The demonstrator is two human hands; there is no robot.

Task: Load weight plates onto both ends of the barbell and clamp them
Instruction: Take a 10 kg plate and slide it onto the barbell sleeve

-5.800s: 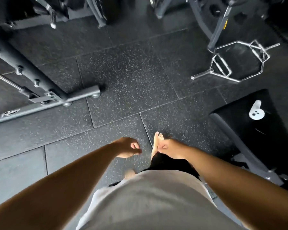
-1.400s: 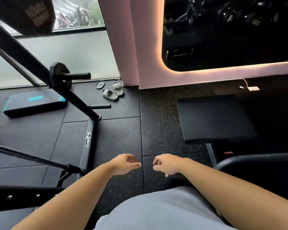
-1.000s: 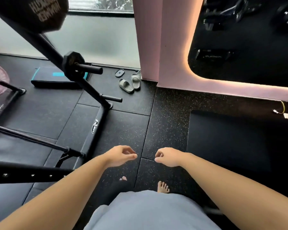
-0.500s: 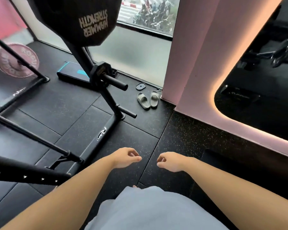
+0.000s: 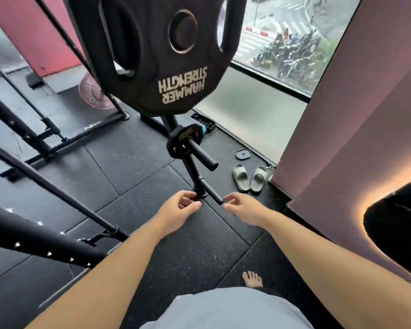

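My left hand (image 5: 178, 210) and right hand (image 5: 244, 208) are loosely curled and empty, near the tip of the bare lower peg (image 5: 211, 193); the big black plate (image 5: 152, 51) hangs on the rack above, a small plate (image 5: 184, 141) on the middle peg; I reckon a careless grip through the big plate's slots could drop it towards my bare foot (image 5: 253, 279).

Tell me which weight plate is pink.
The pink plate far left, partly hidden behind the large Hammer Strength plate; that one and the small plate below it are black.
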